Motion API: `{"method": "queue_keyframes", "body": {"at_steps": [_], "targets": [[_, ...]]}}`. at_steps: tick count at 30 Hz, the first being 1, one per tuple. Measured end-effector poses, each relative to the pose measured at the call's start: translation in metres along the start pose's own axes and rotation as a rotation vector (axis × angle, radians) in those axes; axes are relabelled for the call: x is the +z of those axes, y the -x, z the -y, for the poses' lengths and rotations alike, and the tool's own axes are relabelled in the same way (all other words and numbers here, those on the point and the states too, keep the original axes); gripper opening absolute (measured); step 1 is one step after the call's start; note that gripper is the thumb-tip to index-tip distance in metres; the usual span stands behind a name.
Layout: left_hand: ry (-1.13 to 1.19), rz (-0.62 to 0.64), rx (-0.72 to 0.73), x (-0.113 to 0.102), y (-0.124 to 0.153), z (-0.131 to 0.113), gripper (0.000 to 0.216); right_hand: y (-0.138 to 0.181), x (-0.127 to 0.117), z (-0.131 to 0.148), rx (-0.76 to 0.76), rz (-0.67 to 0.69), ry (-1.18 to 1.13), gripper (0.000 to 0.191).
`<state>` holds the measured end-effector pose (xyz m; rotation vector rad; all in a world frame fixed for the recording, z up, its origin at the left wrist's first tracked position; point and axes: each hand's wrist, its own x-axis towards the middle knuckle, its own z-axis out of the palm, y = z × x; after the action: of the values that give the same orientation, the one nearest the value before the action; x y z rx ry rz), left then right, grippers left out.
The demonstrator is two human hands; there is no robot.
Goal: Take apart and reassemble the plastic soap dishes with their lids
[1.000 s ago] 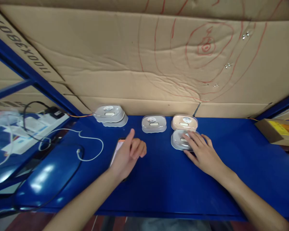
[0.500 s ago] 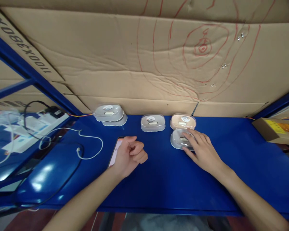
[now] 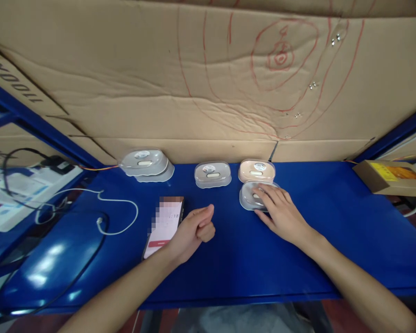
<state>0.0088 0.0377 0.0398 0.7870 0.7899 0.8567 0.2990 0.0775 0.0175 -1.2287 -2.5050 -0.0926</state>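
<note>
My right hand (image 3: 280, 210) lies over a grey oval plastic box with a clear lid (image 3: 247, 196), fingers on its top and thumb at its near side. Just behind that box, a peach box of the same shape (image 3: 245, 172) carries a round label. My left hand (image 3: 200, 227) is curled closed above the table, with nothing visible in it. Beside that wrist, partly covered by it, lies a phone (image 3: 166, 222) with its screen lit. Another grey lidded box (image 3: 213, 175) stands farther back, between the hands.
Two grey boxes (image 3: 147, 162) are stacked at the back left of the blue table (image 3: 229, 273). A white cable (image 3: 137, 210) and a black cable (image 3: 76, 277) lie on the left. Cardboard (image 3: 142, 92) walls the back. An open carton (image 3: 370, 178) stands at the right.
The view has shifted slightly right. My left hand has turned, its fingers curling tighter, and more of the phone shows. My right hand stays on the grey box.
</note>
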Motion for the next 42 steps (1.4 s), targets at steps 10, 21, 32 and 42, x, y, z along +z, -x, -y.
{"method": "queue_keyframes", "body": {"at_steps": [10,21,32,42], "targets": [[0.017,0.005,-0.037,0.004,0.006,0.002,0.036,0.002,0.002,0.0,-0.006,0.055,0.083,0.06],[-0.021,-0.047,-0.04,0.002,-0.002,0.007,0.019,0.0,-0.009,0.002,0.022,0.031,0.006,0.048],[-0.101,-0.08,-0.08,0.004,-0.003,0.009,0.014,0.007,-0.02,-0.013,0.122,0.125,0.057,0.051],[-0.165,-0.131,-0.045,0.01,-0.002,0.01,0.016,0.003,-0.028,0.003,-0.035,-0.007,-0.022,0.053]]}}
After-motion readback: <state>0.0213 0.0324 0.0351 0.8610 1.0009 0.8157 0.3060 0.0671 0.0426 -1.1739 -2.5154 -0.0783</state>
